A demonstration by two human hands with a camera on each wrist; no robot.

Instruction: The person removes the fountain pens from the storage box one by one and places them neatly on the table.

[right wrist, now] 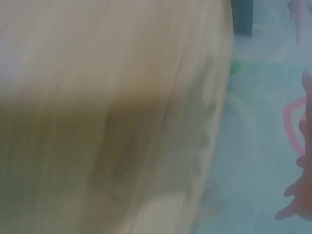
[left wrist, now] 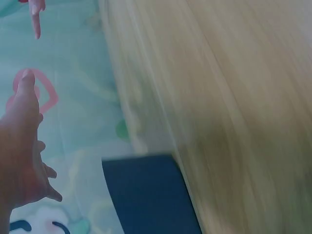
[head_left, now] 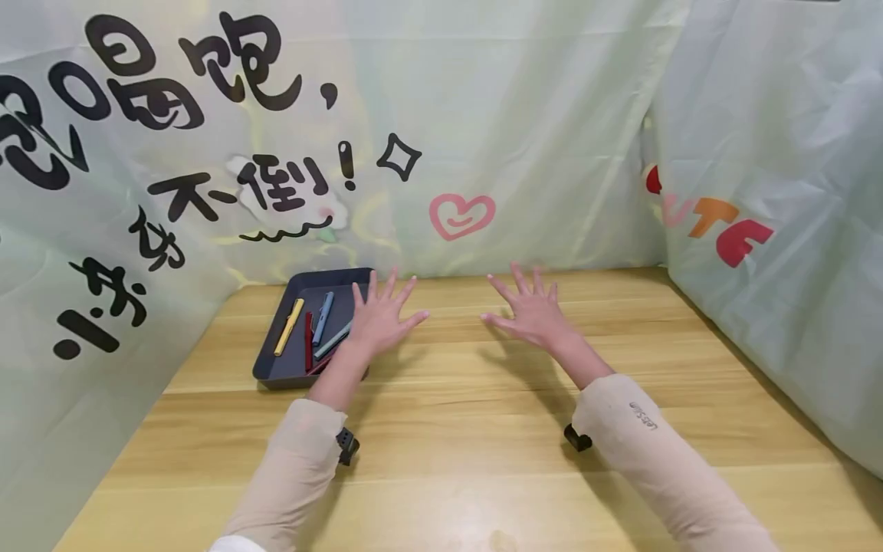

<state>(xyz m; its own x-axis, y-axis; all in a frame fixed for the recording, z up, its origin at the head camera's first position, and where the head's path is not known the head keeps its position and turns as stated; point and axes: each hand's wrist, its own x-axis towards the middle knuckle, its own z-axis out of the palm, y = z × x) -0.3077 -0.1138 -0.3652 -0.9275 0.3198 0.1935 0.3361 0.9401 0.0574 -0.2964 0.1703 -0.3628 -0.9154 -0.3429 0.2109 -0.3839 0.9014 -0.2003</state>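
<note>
My left hand [head_left: 380,318] hovers with fingers spread, beside and partly in front of a dark grey tray [head_left: 276,379] on the table. My right hand [head_left: 536,316] is held above the table to the right, its fingers spread too and holding nothing. Inside the tray lie several pens: a yellow pen [head_left: 289,327], a dark red pen [head_left: 308,342], a blue pen [head_left: 323,318] and a grey-blue pen [head_left: 333,340]. Another dark reddish pen [head_left: 320,365] is partly hidden behind the left forearm. In the left wrist view, the left hand [left wrist: 22,146] also appears empty.
The wooden table [head_left: 441,429] runs back to a pale curtain [head_left: 552,138] printed with black characters and a pink heart [head_left: 462,217]. Another curtain [head_left: 779,153] closes off the right side. Dark straps sit at both wrists.
</note>
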